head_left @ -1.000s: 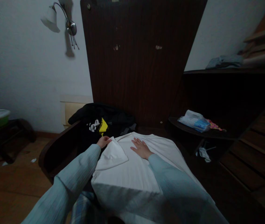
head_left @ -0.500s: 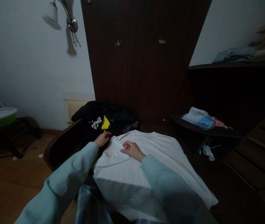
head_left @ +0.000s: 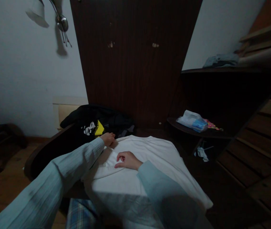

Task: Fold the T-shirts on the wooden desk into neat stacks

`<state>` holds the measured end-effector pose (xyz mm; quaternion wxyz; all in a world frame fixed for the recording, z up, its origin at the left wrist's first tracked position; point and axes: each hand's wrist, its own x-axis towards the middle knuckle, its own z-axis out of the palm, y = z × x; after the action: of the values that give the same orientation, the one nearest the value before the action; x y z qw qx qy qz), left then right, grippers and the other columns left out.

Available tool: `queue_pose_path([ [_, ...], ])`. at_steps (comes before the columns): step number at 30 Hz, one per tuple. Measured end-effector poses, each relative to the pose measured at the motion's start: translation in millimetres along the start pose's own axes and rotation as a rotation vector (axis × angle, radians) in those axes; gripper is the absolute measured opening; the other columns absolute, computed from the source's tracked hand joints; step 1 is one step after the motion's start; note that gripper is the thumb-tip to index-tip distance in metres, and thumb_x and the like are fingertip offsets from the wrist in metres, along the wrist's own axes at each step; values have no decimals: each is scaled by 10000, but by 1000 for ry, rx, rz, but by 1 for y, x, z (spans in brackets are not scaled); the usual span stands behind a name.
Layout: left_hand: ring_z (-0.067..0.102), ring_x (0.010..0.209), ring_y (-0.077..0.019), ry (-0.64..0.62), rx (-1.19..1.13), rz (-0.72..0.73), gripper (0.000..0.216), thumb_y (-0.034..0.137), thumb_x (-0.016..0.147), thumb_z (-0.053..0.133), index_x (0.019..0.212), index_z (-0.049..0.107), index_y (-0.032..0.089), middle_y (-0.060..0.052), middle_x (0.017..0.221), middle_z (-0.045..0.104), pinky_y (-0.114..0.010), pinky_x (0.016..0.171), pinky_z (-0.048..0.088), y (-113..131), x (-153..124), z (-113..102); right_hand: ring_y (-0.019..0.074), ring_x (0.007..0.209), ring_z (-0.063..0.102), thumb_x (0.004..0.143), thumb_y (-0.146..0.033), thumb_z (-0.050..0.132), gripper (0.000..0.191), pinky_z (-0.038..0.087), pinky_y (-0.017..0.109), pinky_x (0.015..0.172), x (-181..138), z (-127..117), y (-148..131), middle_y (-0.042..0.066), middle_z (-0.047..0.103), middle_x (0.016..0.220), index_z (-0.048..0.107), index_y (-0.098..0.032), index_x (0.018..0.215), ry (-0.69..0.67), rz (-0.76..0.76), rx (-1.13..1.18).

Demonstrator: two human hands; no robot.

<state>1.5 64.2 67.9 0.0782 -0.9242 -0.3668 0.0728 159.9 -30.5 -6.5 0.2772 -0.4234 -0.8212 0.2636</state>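
Observation:
A white shirt (head_left: 154, 156) lies spread out in front of me, its left part folded inward and its lower part hanging down near my lap. At the upper left edge, my left hand (head_left: 108, 139) is closed on the cloth, its fingertips partly hidden. My right hand (head_left: 128, 160) hovers over or rests lightly on the folded part, thumb and forefinger apart in a loose curve with nothing visible between them. Just beyond my left hand lies a black garment (head_left: 116, 119) with a yellow and white print.
A dark wooden armrest (head_left: 40, 152) curves along the left. On the right, a low shelf (head_left: 173, 123) carries a plastic-wrapped packet (head_left: 192, 121), and slatted wood (head_left: 250, 152) stands farther right. A wall lamp (head_left: 61, 23) hangs at upper left.
My left hand has moved inward over the shirt's upper left edge, bringing cloth with it. My right hand has opened its thumb and forefinger wider. The view has swung slightly right.

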Motion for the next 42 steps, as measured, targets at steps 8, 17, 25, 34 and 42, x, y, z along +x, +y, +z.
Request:
queue_pose_path([
  [8,561,853,-189,-95,-22,-101,351,36,653,465,848,680,234,-47,896,620,-237,706,411,-29,-15,3,79,593,414,550,-288,727,193,320,199,545,-2,-12,1,-35,467,605,597,-150,586,-158,-23,279],
  [17,552,947,-220,-58,-74,-230,318,288,796,394,1007,614,198,-78,981,622,-287,811,399,-27,-17,20,61,499,366,509,-355,702,284,250,206,480,-1,-40,7,-60,440,512,505,-155,556,-82,263,723],
  [25,602,819,-221,-5,-144,-329,267,322,814,386,956,569,189,-79,884,649,-297,709,429,-18,-20,32,67,490,326,528,-285,590,184,196,209,470,1,-42,19,-60,384,495,448,-169,521,139,357,760],
  [34,601,750,-157,137,-295,-400,237,275,843,363,1042,460,191,-37,832,627,-218,623,409,-13,-30,55,59,473,320,445,-121,478,124,228,189,466,9,-36,21,-90,354,481,417,-178,537,285,314,607],
  [42,596,795,-173,152,-404,-452,239,322,843,383,1012,496,197,-42,856,631,-234,645,412,-21,-26,58,65,428,363,498,-168,479,93,241,185,417,4,-52,32,-80,393,467,427,-185,574,335,351,602],
])
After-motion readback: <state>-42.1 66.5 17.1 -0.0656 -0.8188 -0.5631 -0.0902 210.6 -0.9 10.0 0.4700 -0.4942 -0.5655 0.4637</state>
